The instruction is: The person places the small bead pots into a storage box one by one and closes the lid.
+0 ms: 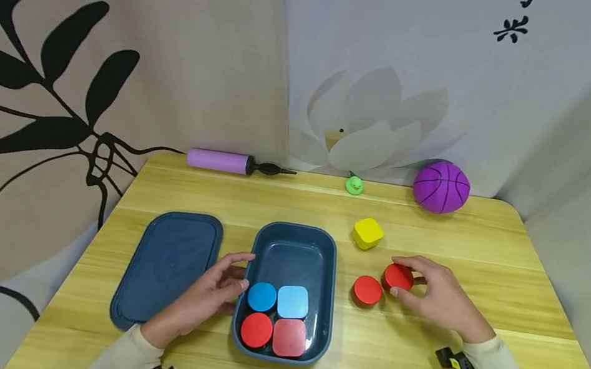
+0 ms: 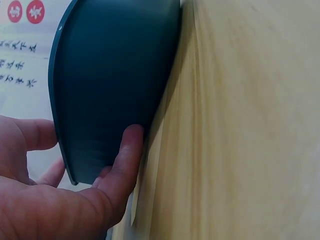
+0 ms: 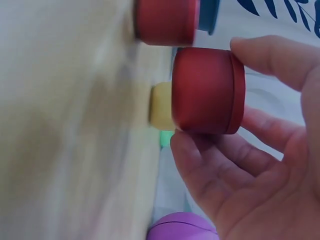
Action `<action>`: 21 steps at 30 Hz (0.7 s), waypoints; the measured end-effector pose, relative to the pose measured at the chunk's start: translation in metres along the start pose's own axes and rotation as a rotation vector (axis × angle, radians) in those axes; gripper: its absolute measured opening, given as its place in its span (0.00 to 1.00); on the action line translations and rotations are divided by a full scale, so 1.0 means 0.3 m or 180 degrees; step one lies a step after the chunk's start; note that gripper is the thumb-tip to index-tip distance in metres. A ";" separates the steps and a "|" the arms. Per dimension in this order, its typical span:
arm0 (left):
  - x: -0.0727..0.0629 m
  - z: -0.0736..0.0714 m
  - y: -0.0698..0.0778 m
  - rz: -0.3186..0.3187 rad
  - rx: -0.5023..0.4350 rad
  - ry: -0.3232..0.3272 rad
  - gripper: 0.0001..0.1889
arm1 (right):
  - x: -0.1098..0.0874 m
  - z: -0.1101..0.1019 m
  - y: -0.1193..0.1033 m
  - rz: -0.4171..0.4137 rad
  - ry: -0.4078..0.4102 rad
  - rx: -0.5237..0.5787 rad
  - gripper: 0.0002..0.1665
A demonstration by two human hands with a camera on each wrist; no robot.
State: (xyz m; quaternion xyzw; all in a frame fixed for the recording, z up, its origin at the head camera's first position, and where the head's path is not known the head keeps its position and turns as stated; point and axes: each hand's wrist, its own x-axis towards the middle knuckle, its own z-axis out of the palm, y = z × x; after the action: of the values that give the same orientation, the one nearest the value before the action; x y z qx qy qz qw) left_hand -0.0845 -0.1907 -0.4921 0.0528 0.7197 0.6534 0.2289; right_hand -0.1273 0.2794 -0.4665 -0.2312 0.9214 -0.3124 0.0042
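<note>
My right hand (image 1: 430,292) pinches a red round tin (image 1: 398,276) between thumb and fingers. The right wrist view shows that red round tin (image 3: 207,90) raised off the wooden surface, with a lid seam near one end. Just left of it stands a second red round tin (image 1: 367,291). My left hand (image 1: 206,298) rests its fingertips along the left side of a dark blue box (image 1: 330,290), fingers relaxed against the outer wall. Inside the box's near half sit a blue round tin (image 1: 262,297), a light blue square tin (image 1: 293,302), a red round tin (image 1: 256,330) and a red square tin (image 1: 289,337).
A dark blue lid (image 1: 170,268) lies left of the box, partly behind my left hand. Toward the back are a yellow square tin (image 1: 367,233), a purple ball (image 1: 441,187), a small green duck (image 1: 354,185) and a purple hand pump (image 1: 219,161) along the table's far edge.
</note>
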 end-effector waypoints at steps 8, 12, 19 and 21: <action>0.002 0.000 0.000 0.0013 0.0003 -0.0008 0.29 | 0.044 -0.025 -0.032 -0.0200 0.0153 -0.0001 0.30; 0.003 0.000 0.001 0.0011 0.0007 -0.0006 0.29 | 0.072 -0.025 -0.058 -0.0243 0.0172 0.0004 0.30; 0.001 0.002 0.003 0.0008 0.0019 0.0005 0.29 | 0.121 -0.026 -0.117 -0.0287 0.0160 0.0056 0.31; 0.000 0.002 0.003 0.0005 0.0015 0.0006 0.29 | 0.137 -0.024 -0.134 -0.0299 0.0131 0.0087 0.31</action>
State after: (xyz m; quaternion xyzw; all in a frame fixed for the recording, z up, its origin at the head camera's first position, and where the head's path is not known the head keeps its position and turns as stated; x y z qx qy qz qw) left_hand -0.0845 -0.1900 -0.4911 0.0534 0.7214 0.6519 0.2275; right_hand -0.1480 0.2378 -0.4317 -0.2677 0.9050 -0.3295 -0.0262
